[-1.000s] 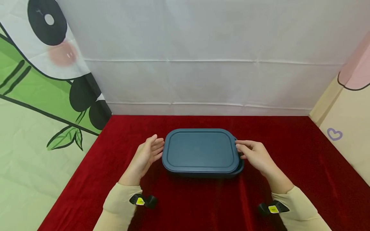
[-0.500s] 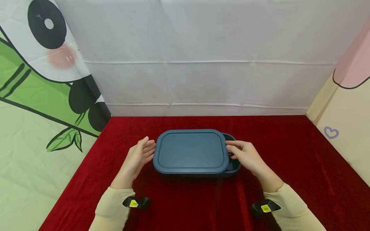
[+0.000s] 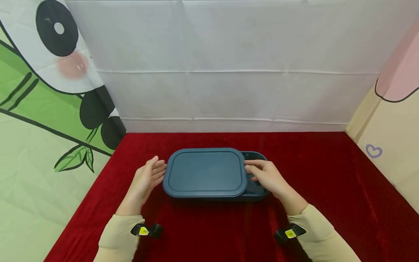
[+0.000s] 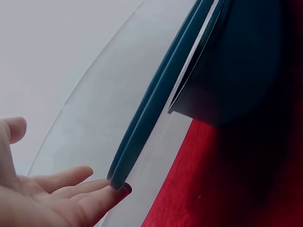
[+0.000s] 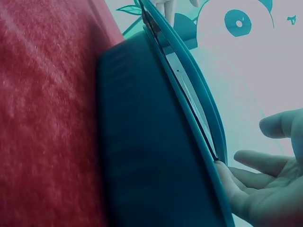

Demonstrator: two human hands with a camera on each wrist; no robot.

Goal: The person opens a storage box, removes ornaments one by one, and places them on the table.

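Smooth rounded lid (image 3: 205,172), plastic perhaps

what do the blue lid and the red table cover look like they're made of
Lid: probably matte plastic, with an even dull blue surface, a moulded raised rim and rounded corners. Table cover: seemingly velvet-like fabric, deep red with soft sheen streaks and a fuzzy nap in the right wrist view.
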